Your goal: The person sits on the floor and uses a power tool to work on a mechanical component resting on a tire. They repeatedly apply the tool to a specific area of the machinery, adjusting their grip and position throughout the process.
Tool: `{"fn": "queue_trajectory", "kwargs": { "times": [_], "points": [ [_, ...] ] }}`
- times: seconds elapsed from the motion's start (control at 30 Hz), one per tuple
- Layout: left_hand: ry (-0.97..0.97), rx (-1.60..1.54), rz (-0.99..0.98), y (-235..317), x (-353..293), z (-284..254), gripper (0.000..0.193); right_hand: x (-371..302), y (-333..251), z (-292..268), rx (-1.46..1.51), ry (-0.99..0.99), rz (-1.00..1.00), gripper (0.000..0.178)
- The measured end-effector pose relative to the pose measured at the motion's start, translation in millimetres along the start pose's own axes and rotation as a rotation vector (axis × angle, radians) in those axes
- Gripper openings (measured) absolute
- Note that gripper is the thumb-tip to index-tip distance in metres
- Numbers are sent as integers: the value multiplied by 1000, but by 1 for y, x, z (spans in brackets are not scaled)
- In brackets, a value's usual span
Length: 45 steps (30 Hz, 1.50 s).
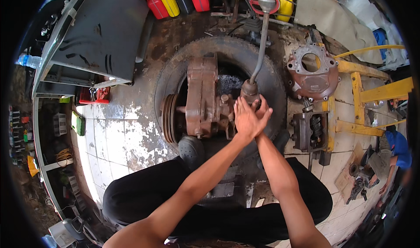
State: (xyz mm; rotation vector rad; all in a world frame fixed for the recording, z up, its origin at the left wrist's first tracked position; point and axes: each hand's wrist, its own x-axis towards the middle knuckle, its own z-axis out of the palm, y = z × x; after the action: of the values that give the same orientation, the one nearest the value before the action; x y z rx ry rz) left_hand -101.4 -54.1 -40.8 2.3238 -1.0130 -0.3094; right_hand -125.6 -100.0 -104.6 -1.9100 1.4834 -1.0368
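A rusty brown gearbox [202, 100] lies on a large black tyre [175, 69] in front of me. From its right end a long gear lever [261, 42] with a grey knob rises away from me. My left hand [246, 119] lies flat, fingers spread, over the lever's base housing [249, 90]. Under it, my right hand [263, 112] presses on the same spot and is mostly hidden. Whether its fingers grip anything is hidden. My knees and black trousers fill the lower part of the view.
A brown bell housing [313, 73] and a dark gear casing [309, 131] lie to the right beside a yellow metal frame [372, 90]. Red and yellow jerrycans [175, 1] stand at the back. A grey metal panel [96, 34] lies left. Another person in blue [398, 149] crouches far right.
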Motion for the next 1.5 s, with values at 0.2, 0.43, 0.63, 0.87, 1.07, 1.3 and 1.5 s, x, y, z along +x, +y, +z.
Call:
{"fn": "queue_trajectory", "kwargs": {
  "times": [0.2, 0.43, 0.63, 0.87, 1.07, 1.3, 1.5],
  "points": [
    [-107, -97, -128, 3, 18, -1, 120, 4, 23, 1, -80, 124, -175, 28],
    [-142, -116, -201, -13, 44, -8, 122, -1, 3, -3, -158, -3, -121, 36],
    [-44, 8, 76, -25, -23, -20, 47, 6, 5, -12, 12, -99, -21, 37],
    [-236, -278, -212, -9, -64, -66, 37, 35, 19, -85, 104, -544, 161, 44],
    [-340, -357, -103, -26, -54, -77, 58, 19, -32, -137, 438, -1156, 383, 52],
    [-281, -184, 44, -31, -39, -105, 58, 1, -38, -142, 658, -1207, 645, 43],
    [37, 223, 196, -100, 3, -112, 70, 25, -68, -115, -7, -749, -117, 34]
  ]
}}
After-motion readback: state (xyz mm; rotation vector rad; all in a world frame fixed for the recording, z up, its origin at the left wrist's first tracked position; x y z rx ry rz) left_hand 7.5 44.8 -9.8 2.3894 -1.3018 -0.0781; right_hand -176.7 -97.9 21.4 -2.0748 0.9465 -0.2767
